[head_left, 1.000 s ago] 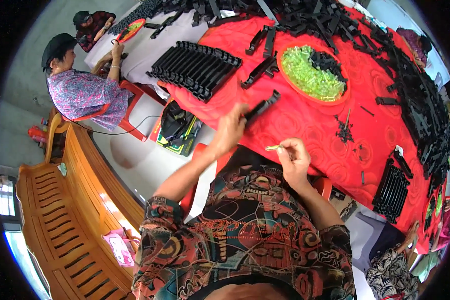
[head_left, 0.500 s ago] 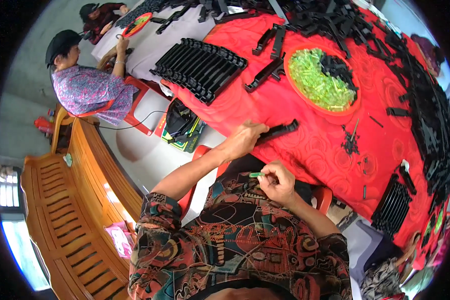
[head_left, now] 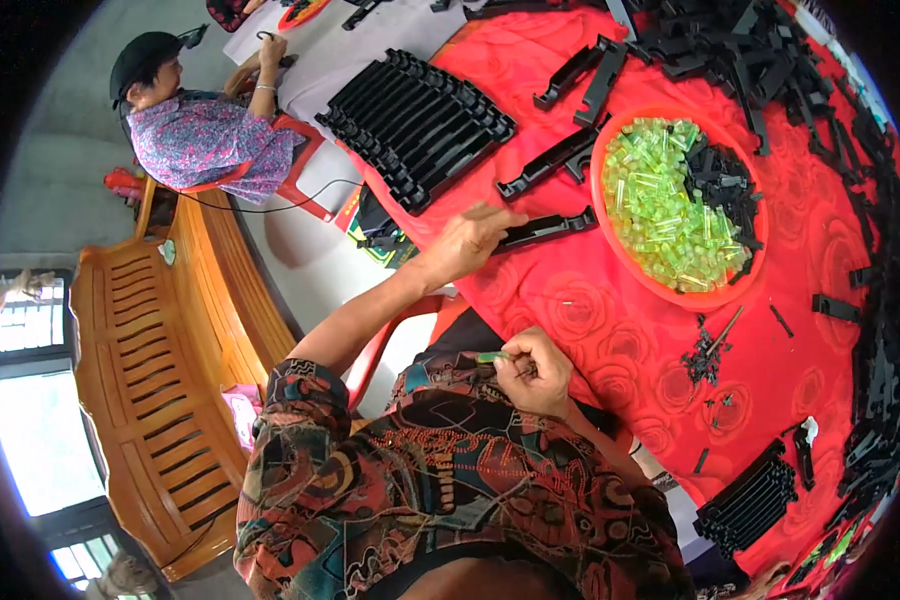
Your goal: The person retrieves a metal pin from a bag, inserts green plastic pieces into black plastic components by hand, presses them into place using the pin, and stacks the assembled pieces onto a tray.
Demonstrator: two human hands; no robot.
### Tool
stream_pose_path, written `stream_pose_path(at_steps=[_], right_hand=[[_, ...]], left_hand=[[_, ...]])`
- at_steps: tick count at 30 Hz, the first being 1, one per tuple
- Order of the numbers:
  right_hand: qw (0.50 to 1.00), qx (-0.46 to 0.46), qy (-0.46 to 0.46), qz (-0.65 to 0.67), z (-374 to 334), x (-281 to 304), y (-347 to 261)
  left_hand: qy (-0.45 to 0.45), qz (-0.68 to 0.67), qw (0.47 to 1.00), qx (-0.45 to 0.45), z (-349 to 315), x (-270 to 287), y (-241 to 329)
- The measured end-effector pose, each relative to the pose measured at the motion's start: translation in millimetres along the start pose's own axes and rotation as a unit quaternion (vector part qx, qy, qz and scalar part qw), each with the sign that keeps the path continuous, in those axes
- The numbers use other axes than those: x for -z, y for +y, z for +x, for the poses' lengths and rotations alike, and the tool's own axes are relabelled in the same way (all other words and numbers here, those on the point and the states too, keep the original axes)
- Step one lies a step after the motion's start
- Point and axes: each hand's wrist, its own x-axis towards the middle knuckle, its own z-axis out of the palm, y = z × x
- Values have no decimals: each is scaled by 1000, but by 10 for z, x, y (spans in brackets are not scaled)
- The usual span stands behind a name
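My left hand (head_left: 467,242) is closed round one end of a long black plastic bar (head_left: 545,231), which has a hollow along it and points right over the red cloth. Close to my body, my right hand (head_left: 536,373) pinches a small green tube (head_left: 490,357) between thumb and fingers. To the right stands an orange-red bowl (head_left: 610,232) holding many clear yellow-green tubes (head_left: 650,205) and small black pieces (head_left: 725,185). Several more black bars (head_left: 548,163) lie beyond my left hand.
A row of black bars (head_left: 415,125) lies side by side at the far left of the red-clothed table (head_left: 580,320). Black bars are heaped (head_left: 730,50) at the back and right. A co-worker (head_left: 200,130) sits at left, near a wooden bench (head_left: 160,380).
My left hand has shifted slightly up and left with the black bar, which now lies nearer the bowl. The right hand keeps its pinch on the green tube. The whole view has turned and shifted.
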Motion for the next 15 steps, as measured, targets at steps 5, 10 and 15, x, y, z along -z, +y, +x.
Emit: stream_pose_path(at_steps=[5,10,15], right_hand=[[980,-183,41,72,-94,209,245],[969,-199,55,135,-71,347,370],[961,-183,109,174,-136,371,436]], left_hand=[[-12,186,982,-28,-219,216,427],[-128,238,958,-92,-412,68,329],[-79,244,953,-159,-337,-55,102]])
